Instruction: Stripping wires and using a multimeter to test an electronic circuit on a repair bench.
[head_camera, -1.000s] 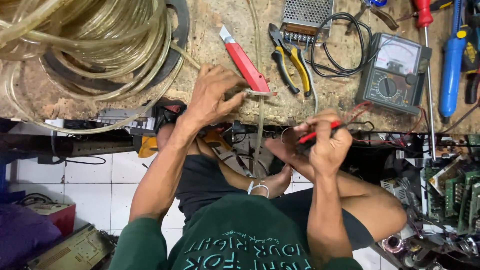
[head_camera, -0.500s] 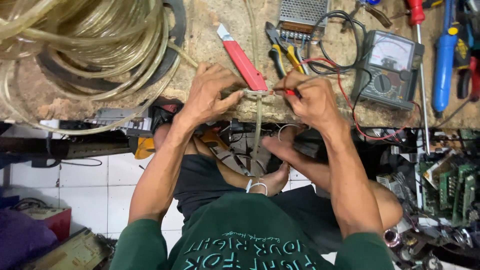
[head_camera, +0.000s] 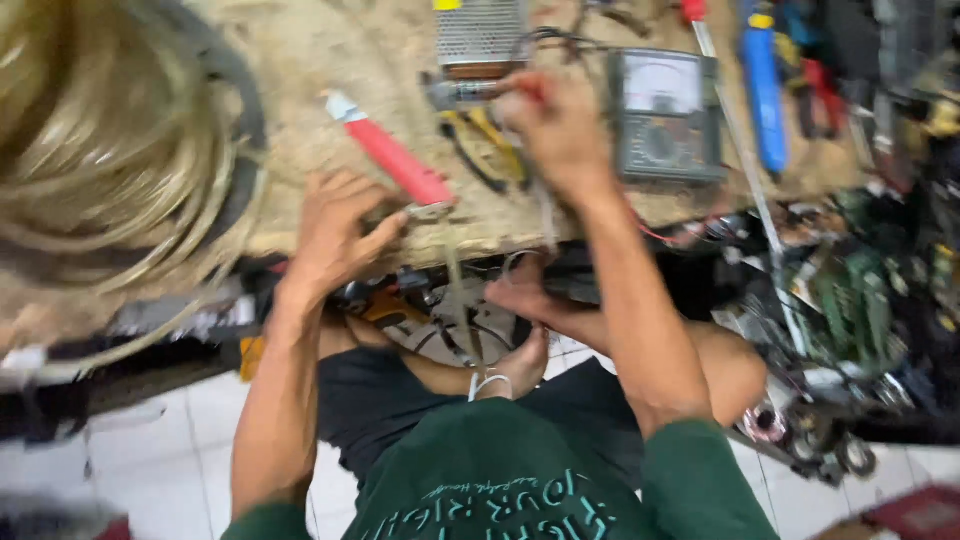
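Right hand (head_camera: 562, 130): moved farther up the counter (head_camera: 300, 60) since the earlier frames, from the counter edge to the metal-cased unit. Left hand (head_camera: 335, 235): unchanged, resting at the counter's front edge.

Right fingers (head_camera: 520, 100): pressed together, pinching a red probe (head_camera: 532, 88); its tip meets the terminal end of the perforated metal box (head_camera: 480, 35) just beyond the fingertips. Picture blurred; exact contact point cannot be told.

Left fingers (head_camera: 385, 232): spread, palm down on the counter, thumb tip touching or just short of the metal end of a red-handled utility knife (head_camera: 395, 160), which lies slanted away from that hand.

Between the two hands: yellow-handled pliers (head_camera: 480, 150), partly under the right hand.

Just right of the right fingers: grey analogue multimeter (head_camera: 663, 115), face up, dark leads looping from it toward the metal box.

Farther right: long screwdriver with red cap (head_camera: 725, 110); blue-handled tool (head_camera: 765, 90); blurred clutter of tools and green circuit boards (head_camera: 850, 300).

Far left of the left fingers: large coil of clear tubing (head_camera: 110, 150).

Below the counter edge: person's bare feet (head_camera: 520, 300), dark shorts, green shirt.
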